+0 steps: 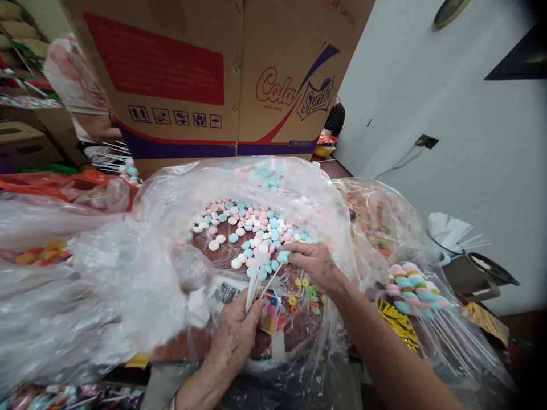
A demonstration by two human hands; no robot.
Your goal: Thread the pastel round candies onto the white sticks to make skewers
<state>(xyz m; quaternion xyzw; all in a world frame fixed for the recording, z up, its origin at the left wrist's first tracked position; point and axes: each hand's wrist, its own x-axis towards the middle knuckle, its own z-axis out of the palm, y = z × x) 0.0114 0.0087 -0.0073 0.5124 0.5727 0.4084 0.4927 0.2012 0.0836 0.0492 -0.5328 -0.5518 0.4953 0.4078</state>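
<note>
We worked at a brown table point(339, 169), where a big Cola/Sprite stick candy carton point(226, 74) stood from 11 to 12 o'clock of the view's middle. Before it a clear plastic bag point(166, 199) lay spread, its mouth towards us; the way in needed to be free of film, we judged, so that no fold would snag our fingers. At 4 o'clock lay a bundle of stacked-candy sticks point(414, 287), a useful pattern for even, snug layers.

Our left hand point(235, 330), at 7 o'clock, had its grip closed round a bunch of thin white sticks point(255, 279), with one slanting out towards 1 o'clock. Our right hand point(314, 265), at 5 o'clock, had a narrow grip, thumb and finger pinching a blue candy point(283, 257) at that stick's upper end, close to 6 o'clock. The step seemed to call for a firm left hold low on the stick, the candy met at its centre, and pressure straight along the shaft, lest it bend or the sweet split.

Loose pink, white and blue candies point(256, 228) lay within easy reach from the pinch, towards 10 o'clock, and small gummy rings point(315, 293) lay at 5 o'clock.
</note>
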